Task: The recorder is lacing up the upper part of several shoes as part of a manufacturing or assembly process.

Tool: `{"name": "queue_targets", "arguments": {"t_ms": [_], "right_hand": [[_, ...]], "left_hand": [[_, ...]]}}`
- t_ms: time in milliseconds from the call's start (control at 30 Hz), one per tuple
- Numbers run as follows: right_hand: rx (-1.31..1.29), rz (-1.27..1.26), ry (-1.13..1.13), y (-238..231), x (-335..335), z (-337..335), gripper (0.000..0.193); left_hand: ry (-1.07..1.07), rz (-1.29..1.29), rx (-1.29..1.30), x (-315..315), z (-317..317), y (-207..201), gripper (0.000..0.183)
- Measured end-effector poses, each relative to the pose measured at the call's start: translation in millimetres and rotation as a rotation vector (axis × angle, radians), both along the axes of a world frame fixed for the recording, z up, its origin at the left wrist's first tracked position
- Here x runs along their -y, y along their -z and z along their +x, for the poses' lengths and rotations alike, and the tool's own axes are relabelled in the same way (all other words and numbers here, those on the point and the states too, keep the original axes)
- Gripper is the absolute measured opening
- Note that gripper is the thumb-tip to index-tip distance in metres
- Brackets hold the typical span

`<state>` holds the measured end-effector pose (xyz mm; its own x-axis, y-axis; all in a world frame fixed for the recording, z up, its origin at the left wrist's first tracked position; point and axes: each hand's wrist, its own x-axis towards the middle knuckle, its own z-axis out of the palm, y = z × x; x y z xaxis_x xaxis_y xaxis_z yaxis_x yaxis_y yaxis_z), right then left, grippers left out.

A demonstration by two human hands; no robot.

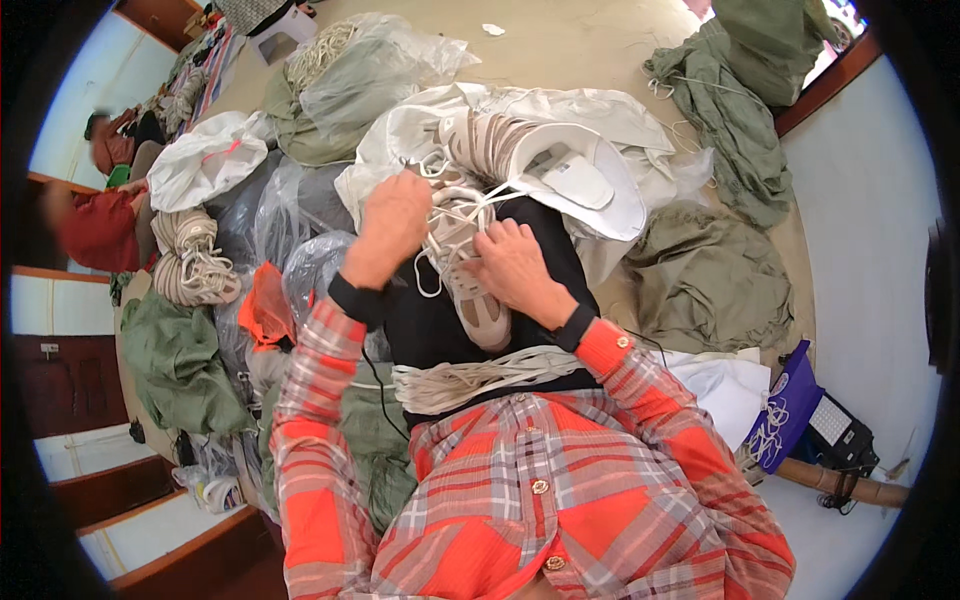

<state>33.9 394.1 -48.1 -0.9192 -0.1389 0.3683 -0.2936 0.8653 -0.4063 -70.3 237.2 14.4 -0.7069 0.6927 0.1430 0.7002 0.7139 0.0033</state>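
A beige and white sneaker upper (481,312) lies on my lap over dark trousers, toe toward me, its white shoelace (428,272) looping loosely at the left. My left hand (393,222) is closed in a pinch at its upper left, by the lace; the fingertips are partly hidden. Resting on the right side of the upper, my right hand (520,272) has its fingers bent and closed against it near the lacing. Across my waist hangs a bundle of off-white laces (490,382). Just beyond my hands is a nested stack of similar uppers (490,143).
A white sack (640,130) lies under the stack. Green cloth sacks (705,275) lie to the right, and clear plastic bags (300,205) to the left. More shoe uppers (190,265) sit left, near a seated person in red (100,228). A purple box (785,410) holds laces.
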Motion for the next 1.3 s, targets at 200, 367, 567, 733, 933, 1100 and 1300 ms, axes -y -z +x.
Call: {"name": "queue_targets", "arguments": {"t_ms": [200,367,567,733,933,1100,1300], "right_hand": [[-0.050,0.312,-0.033,11.9,15.8,-11.5,0.013],[0.170,0.362,-0.173,-15.2,-12.6,-27.0,0.017],[0.587,-0.472,-0.472,-70.1,-40.2,-62.7,0.026],[0.644,-0.343,-0.580,-60.6,-54.7,-42.8,0.016],[0.388,-0.159,-0.407,-47.6,-57.9,-4.2,0.018],[0.465,-0.322,-0.083,-62.8,-16.8,3.4,0.021],[0.246,-0.088,-0.213,-41.4,4.2,9.5,0.014]], "left_hand": [[-0.205,0.394,0.986,30.2,7.8,22.1,0.012],[-0.257,1.124,1.719,49.7,24.8,32.2,0.015],[0.034,1.649,1.795,95.8,39.6,5.0,0.013],[-0.115,1.592,1.664,116.2,60.9,4.0,0.014],[-0.281,1.141,1.307,116.2,76.1,-4.5,0.009],[-0.107,0.763,0.954,77.7,75.9,-31.1,0.008],[-0.062,0.821,1.184,5.9,29.8,-20.2,0.019]]}}
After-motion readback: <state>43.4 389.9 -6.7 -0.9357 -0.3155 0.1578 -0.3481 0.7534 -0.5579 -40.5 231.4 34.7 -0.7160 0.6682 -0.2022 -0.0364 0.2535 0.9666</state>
